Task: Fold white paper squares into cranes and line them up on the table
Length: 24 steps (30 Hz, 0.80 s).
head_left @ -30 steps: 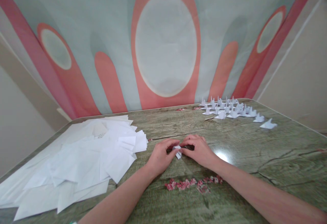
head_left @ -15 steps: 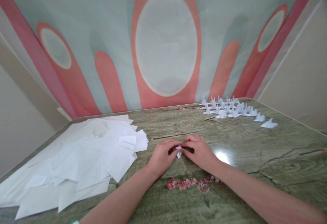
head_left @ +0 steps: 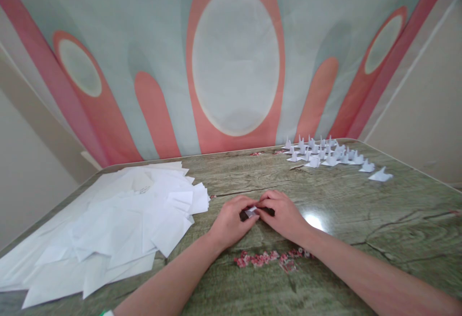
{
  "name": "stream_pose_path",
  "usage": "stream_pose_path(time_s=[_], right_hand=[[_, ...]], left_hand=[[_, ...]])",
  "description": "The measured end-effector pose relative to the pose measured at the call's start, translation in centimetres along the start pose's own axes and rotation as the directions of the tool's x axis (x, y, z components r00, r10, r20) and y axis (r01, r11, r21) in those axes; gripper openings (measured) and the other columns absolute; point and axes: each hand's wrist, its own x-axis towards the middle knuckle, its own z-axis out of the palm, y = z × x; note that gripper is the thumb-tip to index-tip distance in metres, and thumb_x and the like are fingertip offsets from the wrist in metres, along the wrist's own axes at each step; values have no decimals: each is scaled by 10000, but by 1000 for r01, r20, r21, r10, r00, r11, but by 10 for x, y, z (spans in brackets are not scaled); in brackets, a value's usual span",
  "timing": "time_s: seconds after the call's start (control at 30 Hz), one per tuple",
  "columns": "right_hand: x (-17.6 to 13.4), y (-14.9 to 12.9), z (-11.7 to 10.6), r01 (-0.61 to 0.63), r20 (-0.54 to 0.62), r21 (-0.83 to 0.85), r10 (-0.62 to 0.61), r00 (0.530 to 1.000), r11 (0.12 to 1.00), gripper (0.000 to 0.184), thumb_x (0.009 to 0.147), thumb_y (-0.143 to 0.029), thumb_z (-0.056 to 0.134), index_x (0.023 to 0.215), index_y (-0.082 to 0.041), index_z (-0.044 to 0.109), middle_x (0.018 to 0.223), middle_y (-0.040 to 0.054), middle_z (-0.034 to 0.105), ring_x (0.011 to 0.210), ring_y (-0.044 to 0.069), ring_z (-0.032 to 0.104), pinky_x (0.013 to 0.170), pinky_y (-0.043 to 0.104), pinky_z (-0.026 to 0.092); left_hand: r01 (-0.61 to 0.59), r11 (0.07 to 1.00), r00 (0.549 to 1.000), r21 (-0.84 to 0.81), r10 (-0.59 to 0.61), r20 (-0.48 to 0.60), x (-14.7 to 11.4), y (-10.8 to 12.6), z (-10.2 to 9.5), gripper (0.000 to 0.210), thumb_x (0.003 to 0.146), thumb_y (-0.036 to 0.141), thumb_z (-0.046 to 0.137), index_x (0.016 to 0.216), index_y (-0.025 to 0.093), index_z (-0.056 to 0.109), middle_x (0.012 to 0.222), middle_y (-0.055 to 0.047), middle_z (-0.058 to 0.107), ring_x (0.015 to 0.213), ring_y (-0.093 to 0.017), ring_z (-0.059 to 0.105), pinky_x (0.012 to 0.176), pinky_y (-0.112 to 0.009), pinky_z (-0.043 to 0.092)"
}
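A small folded piece of white paper (head_left: pixel 251 211) sits low over the middle of the table, partly hidden by fingers. From its left side my left hand (head_left: pixel 232 220) pinches it, thumb in front and fingers curled behind. On the other side my right hand (head_left: pixel 280 214) is closed at the paper's right edge, its fingertips meeting those of the left. Several folded white paper cranes (head_left: pixel 331 158) stand in rows at the back right, apart from both hands.
A wide, overlapping heap of white paper sheets (head_left: pixel 119 224) covers the left of the wood-patterned table (head_left: pixel 361 277). Pink flower decoration (head_left: pixel 262 259) marks the tabletop in front of my hands. Behind the table rises a grey and coral patterned backdrop (head_left: pixel 234 61).
My left thumb has shifted right and forward over the paper. The folded paper has turned between the fingers, and less of it shows below them. Both arms stay in place.
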Motion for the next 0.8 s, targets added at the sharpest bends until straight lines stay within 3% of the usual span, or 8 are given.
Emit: stream_pose_path(time_s=[0.33, 0.63, 0.8], right_hand=[[-2, 0, -1, 17, 17, -21, -16, 1000, 1000, 93, 810, -237, 590, 837, -232, 679, 832, 9, 599, 815, 160, 526, 748, 306, 383], [-4, -6, -5, 179, 65, -278, -168, 984, 944, 160, 860, -218, 510, 814, -187, 660, 825, 41, 584, 810, 177, 506, 742, 332, 372], [-5, -5, -9, 176, 84, -237, -160, 983, 955, 156, 852, -190, 506, 882, -199, 659, 856, 39, 585, 836, 175, 504, 750, 319, 386]], left_hand=[[22, 1000, 1000, 12, -22, 3, 1, -2, 2, 285, 729, 131, 580, 1007, 190, 606, 937, -27, 619, 862, -150, 560, 820, -261, 436], [33, 999, 999, -6, -33, 4, 1, -2, 1, 248, 727, 127, 589, 965, 187, 627, 930, -33, 620, 877, -158, 561, 818, -265, 435], [32, 999, 999, -19, -31, 12, 0, -2, 1, 219, 751, 132, 564, 946, 194, 639, 925, -25, 638, 881, -155, 575, 831, -266, 437]])
